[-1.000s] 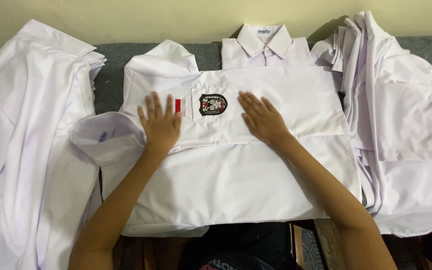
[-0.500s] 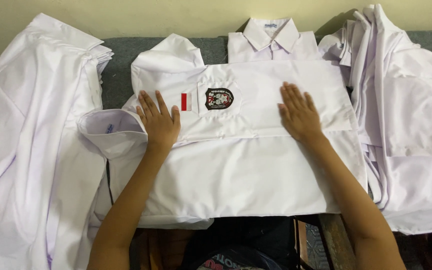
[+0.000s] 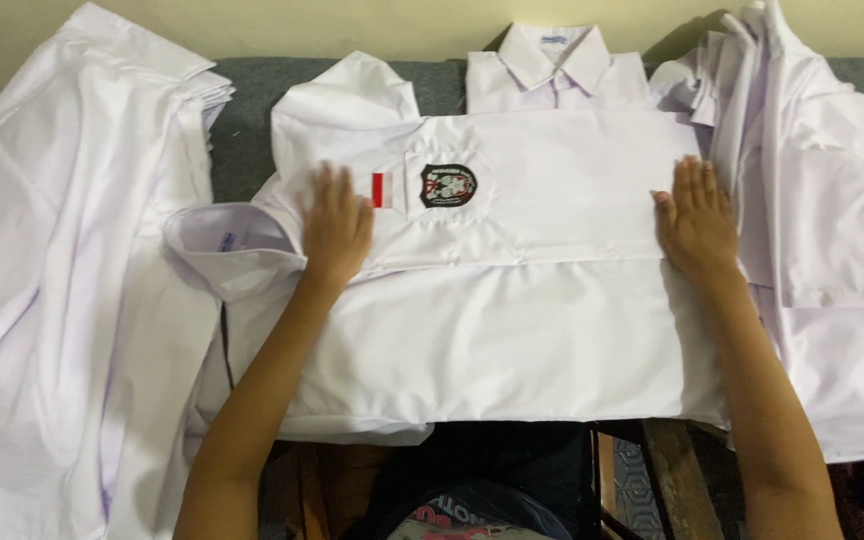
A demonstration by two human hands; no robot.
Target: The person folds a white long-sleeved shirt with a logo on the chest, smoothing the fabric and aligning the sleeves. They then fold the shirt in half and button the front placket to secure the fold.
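- Pressing flat, the left hand (image 3: 335, 228) lies with its fingers spread and grasping nothing on the folded white shirt (image 3: 512, 330), just beside the small red-and-white patch (image 3: 382, 189) and dark crest badge (image 3: 448, 185).
- The right hand (image 3: 697, 222), also spread flat, pins the fold's right end.
- The shirt lies at the centre of the grey surface (image 3: 242, 130), apparently held taut to keep its crease.
- Loose white shirts (image 3: 62, 260) lie heaped at the left edge, more white shirts (image 3: 832, 220) at the right, and a folded collared shirt (image 3: 555, 72) at the far edge.

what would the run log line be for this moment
left hand: flat on white shirt, beside dark badge | right hand: flat at shirt's right edge | more white shirts heaped at both sides
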